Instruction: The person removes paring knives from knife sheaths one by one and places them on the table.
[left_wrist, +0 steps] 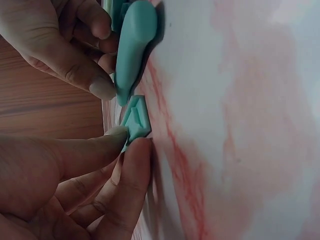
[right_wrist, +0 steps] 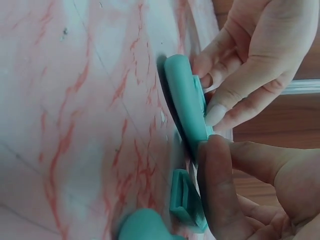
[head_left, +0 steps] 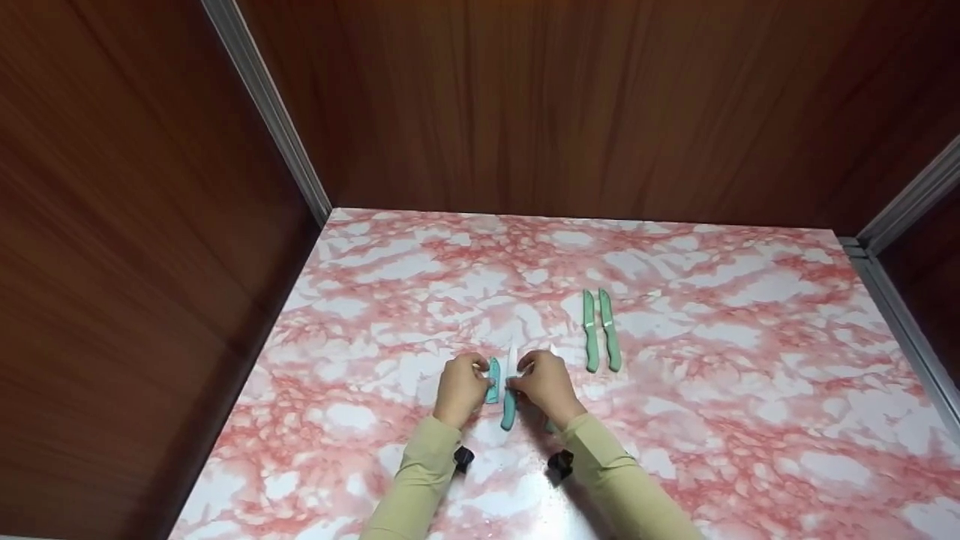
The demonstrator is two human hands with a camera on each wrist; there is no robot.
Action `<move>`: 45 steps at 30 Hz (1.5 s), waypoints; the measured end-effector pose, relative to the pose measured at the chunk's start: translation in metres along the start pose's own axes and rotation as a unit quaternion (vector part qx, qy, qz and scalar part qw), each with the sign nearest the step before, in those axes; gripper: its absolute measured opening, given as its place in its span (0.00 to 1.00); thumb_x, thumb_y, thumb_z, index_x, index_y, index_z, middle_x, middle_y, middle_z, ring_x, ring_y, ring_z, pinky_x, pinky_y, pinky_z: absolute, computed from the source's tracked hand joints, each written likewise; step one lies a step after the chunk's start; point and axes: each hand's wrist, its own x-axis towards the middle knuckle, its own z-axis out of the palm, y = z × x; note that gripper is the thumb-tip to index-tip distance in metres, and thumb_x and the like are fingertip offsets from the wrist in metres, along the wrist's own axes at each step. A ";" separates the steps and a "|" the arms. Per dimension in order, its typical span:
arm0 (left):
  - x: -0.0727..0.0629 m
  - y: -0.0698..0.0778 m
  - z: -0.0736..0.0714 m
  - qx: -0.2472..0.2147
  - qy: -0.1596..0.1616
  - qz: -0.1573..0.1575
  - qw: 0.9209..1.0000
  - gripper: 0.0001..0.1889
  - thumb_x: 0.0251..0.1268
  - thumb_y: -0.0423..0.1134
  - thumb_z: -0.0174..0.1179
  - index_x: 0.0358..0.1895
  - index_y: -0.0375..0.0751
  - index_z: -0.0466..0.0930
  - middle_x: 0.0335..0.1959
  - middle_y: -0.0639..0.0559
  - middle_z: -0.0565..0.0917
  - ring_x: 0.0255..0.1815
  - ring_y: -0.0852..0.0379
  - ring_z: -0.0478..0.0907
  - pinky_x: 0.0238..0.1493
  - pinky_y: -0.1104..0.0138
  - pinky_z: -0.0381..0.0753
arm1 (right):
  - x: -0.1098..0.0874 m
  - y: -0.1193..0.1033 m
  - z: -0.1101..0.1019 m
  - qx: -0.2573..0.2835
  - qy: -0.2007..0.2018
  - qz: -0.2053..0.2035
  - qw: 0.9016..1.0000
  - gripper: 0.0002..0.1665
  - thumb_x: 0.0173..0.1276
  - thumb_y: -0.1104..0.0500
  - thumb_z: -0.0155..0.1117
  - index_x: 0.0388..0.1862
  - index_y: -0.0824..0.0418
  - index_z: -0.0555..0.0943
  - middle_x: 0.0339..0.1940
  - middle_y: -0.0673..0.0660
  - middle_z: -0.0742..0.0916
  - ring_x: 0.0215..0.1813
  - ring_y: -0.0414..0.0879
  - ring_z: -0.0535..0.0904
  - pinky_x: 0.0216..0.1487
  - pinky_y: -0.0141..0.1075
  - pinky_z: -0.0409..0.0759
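Observation:
My left hand (head_left: 461, 388) pinches a teal knife sheath (head_left: 493, 381) between thumb and fingers; its hollow end shows in the left wrist view. Just to the right, my right hand (head_left: 545, 381) pinches a knife (head_left: 508, 409) where the teal handle meets the pale blade. The blade points away from me, side by side with the sheath. Beneath the right hand lies a second teal handle (right_wrist: 145, 226), with another teal sheath (right_wrist: 186, 200) beside it. In the head view that hand and forearm hide most of this second pair.
Two green knives (head_left: 590, 330) in their sheaths lie parallel to the right of the hands. Everything rests on a red-and-white marbled tabletop (head_left: 712, 420). Brown wood-grain panels (head_left: 562, 112) with metal edge strips enclose the back and sides.

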 end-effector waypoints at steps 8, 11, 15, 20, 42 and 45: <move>-0.001 0.001 -0.001 -0.009 -0.003 0.000 1.000 0.07 0.47 0.25 0.68 0.32 0.33 0.81 0.17 0.53 0.77 0.18 0.60 0.72 0.25 0.64 0.75 | -0.001 0.000 -0.011 0.062 -0.003 0.027 0.998 0.15 0.55 0.65 0.73 0.39 0.71 0.79 0.20 0.60 0.83 0.21 0.54 0.83 0.22 0.40 0.81; -0.002 0.000 -0.001 -0.010 -0.002 -0.005 1.000 0.08 0.48 0.26 0.69 0.32 0.33 0.82 0.17 0.53 0.77 0.19 0.60 0.72 0.25 0.65 0.75 | -0.002 0.002 -0.016 0.079 -0.006 0.033 0.996 0.14 0.57 0.64 0.72 0.38 0.70 0.79 0.22 0.63 0.84 0.21 0.55 0.83 0.21 0.41 0.81; -0.002 0.001 -0.002 -0.018 -0.007 -0.017 1.000 0.08 0.49 0.27 0.69 0.33 0.33 0.81 0.19 0.52 0.77 0.20 0.60 0.72 0.26 0.65 0.75 | -0.003 0.004 -0.021 0.072 -0.010 0.029 0.997 0.11 0.61 0.60 0.70 0.37 0.67 0.80 0.22 0.62 0.85 0.21 0.53 0.82 0.20 0.38 0.79; -0.004 0.003 -0.003 -0.028 -0.007 -0.023 0.999 0.08 0.49 0.27 0.68 0.35 0.33 0.82 0.18 0.52 0.77 0.18 0.60 0.71 0.23 0.66 0.73 | -0.004 0.008 -0.025 0.044 -0.017 0.000 0.999 0.07 0.64 0.60 0.67 0.36 0.63 0.82 0.22 0.58 0.84 0.22 0.53 0.82 0.21 0.36 0.77; -0.008 0.029 -0.002 -0.082 -0.064 0.063 0.993 0.15 0.52 0.29 0.70 0.44 0.30 0.82 0.34 0.39 0.82 0.28 0.52 0.80 0.32 0.65 0.80 | -0.023 0.030 -0.063 0.108 -0.056 -0.028 0.992 0.19 0.66 0.66 0.63 0.53 0.75 0.76 0.36 0.64 0.84 0.37 0.58 0.83 0.37 0.45 0.83; -0.008 0.031 0.000 -0.081 -0.095 0.077 0.989 0.17 0.54 0.30 0.69 0.48 0.31 0.81 0.39 0.37 0.82 0.34 0.48 0.81 0.36 0.64 0.80 | -0.028 0.034 -0.071 0.067 -0.053 -0.056 0.995 0.19 0.66 0.63 0.64 0.53 0.73 0.77 0.40 0.62 0.85 0.42 0.55 0.82 0.43 0.43 0.81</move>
